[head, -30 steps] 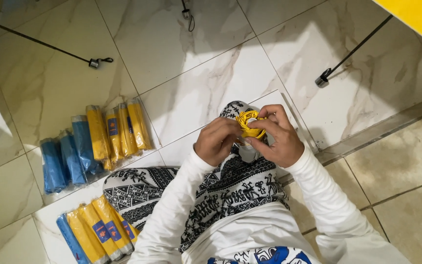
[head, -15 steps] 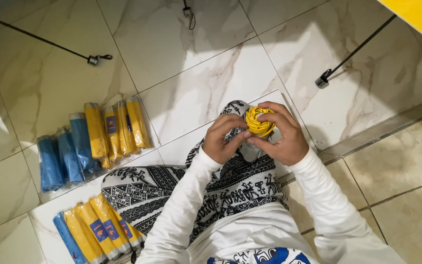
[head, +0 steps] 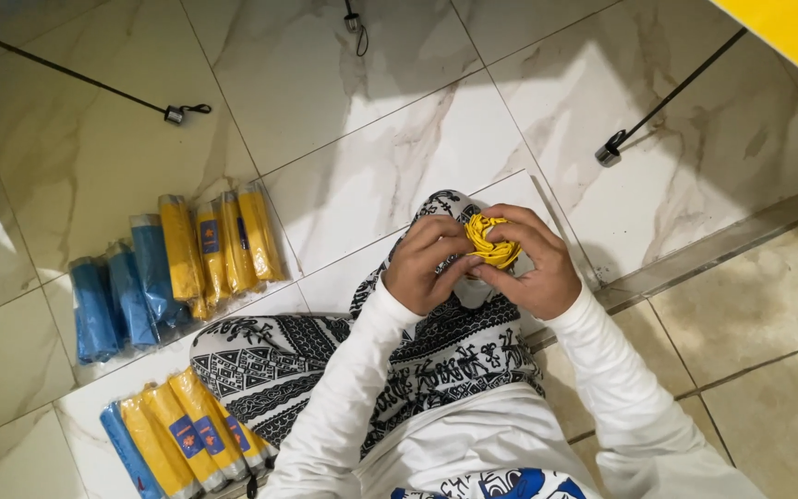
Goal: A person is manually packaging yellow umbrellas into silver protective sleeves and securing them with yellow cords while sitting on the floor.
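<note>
Head view, looking straight down onto a lap and a pale marble floor (head: 371, 166). Small yellow bundle (head: 491, 242), crumpled or rolled tight, raised over the knee at centre, well clear of the floor. Left hand (head: 429, 263) curled in from the left, thumb and fingertips pinched against the bundle's left side and underside. Right hand (head: 533, 263) cupped round the right and near side, fingers bent over the top edge. Both grips narrow and closed on the bundle, pressed together from two sides, probably so the folds stay tight and cannot spring open. White sleeves (head: 353, 388) running back toward the near edge; patterned black-and-white cloth (head: 436, 360) spread across the legs beneath the hands.

Left of the hands, on the floor: a row of blue rolls (head: 117, 300) lying side by side, touching a row of yellow rolls (head: 223, 242) just to their right, all with long sides parallel, apparently sorted by colour. Nearer and further left, a second row of yellow rolls with labels (head: 182, 434), one blue roll at its left end.

Far side: two dark cords with small clips, one at the left (head: 175, 114), one at the right (head: 610, 152). Yellow panel (head: 796, 28) in the far right corner. Beige tiled floor (head: 768, 323) right of a grey threshold strip.
</note>
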